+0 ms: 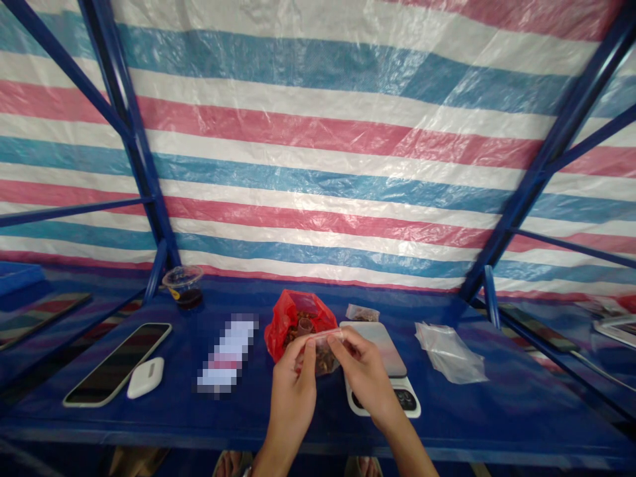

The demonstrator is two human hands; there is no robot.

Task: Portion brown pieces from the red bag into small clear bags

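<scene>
Both hands pinch the top edge of a small clear zip bag point(325, 361) with brown bits inside. My left hand point(295, 377) grips the edge on the left, thumb on the near side. On the right, my right hand point(362, 371) pinches the same edge, partly in front of a kitchen scale point(385, 344). Just behind the bag stands an open red plastic bag point(278, 324) of brown pieces, with a small cup point(305, 326) in it. Beyond the scale lies another small filled bag point(362, 313).
Several clear bags point(452, 354) lie to the right on the blue table point(497, 417). At left are a phone point(118, 364), a white earphone case point(146, 377), a blurred-out sheet or screen point(228, 354) and a plastic cup of dark drink point(186, 291). Blue metal posts point(149, 172) flank the table.
</scene>
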